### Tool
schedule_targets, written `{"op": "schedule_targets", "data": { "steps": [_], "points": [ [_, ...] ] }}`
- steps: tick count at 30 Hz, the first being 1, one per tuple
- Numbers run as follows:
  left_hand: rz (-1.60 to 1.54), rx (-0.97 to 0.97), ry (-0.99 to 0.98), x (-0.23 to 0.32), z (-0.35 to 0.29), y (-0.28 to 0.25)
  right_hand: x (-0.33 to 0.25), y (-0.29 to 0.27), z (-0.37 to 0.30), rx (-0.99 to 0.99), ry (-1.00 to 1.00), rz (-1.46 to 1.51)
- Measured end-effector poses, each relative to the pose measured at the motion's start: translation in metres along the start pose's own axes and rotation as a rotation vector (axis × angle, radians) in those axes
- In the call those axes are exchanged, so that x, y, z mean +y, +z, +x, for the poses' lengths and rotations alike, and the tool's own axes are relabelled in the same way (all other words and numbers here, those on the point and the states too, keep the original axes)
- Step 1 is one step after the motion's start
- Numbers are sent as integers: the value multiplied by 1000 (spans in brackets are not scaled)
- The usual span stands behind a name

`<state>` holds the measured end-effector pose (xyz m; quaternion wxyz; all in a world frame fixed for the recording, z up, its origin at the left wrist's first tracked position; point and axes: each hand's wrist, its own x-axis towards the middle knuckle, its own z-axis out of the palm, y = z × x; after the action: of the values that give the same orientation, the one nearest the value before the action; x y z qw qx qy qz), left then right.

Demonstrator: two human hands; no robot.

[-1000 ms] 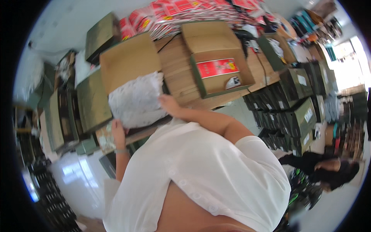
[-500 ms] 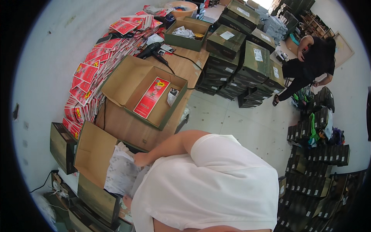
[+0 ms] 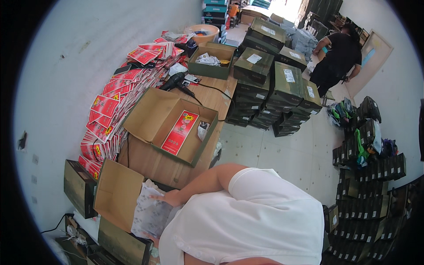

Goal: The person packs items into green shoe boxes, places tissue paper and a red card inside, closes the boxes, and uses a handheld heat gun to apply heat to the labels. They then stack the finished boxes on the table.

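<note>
A cardboard box (image 3: 115, 187) stands with its lid tipped back at the near left. White patterned tissue paper (image 3: 148, 214) covers its inside and hides what lies beneath. On the upper part of the tissue, my right hand (image 3: 170, 198) rests with its fingers stretched out. My left hand (image 3: 153, 240) is at the tissue's lower edge, mostly hidden behind my white shirt (image 3: 247, 221), so its grip does not show. Beyond them, another open box (image 3: 198, 152) on the wooden table holds a red printed card (image 3: 180, 132) and a small white packet (image 3: 203, 130).
Red packets (image 3: 106, 106) are heaped along the wall beside a black hair dryer (image 3: 176, 84). A smaller open box (image 3: 212, 68) sits at the table's far end. Dark boxes (image 3: 287, 84) are stacked past the table, more (image 3: 362, 203) at right. A person in black (image 3: 338, 57) stands far back.
My right hand's fingers have stretched out over the tissue. The view has shifted, placing the table lower. The person in the back has gone from bending to standing more upright, farther away.
</note>
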<state>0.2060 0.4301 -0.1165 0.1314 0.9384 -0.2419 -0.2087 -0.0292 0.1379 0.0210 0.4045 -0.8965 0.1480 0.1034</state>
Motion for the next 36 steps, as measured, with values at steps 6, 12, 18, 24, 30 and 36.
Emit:
{"op": "schedule_targets", "data": {
  "steps": [6,12,18,24,30,36],
  "points": [
    [-21,-9,91,15,3,0,-4,10,22,8,78,-85],
    [-41,-10,147,15,-5,1,-8,-8,35,-152,105,28],
    [-46,-7,266,50,5,-15,60,30,91,-91,277,148],
    [-143,242,423,0,-27,-17,-5,-6,22,54,92,172],
    [-1058,121,-65,111,-136,-85,35,-9,4,172,103,470],
    [-1089,106,-233,88,-139,-80,22,-21,-18,156,178,738]
  ]
}}
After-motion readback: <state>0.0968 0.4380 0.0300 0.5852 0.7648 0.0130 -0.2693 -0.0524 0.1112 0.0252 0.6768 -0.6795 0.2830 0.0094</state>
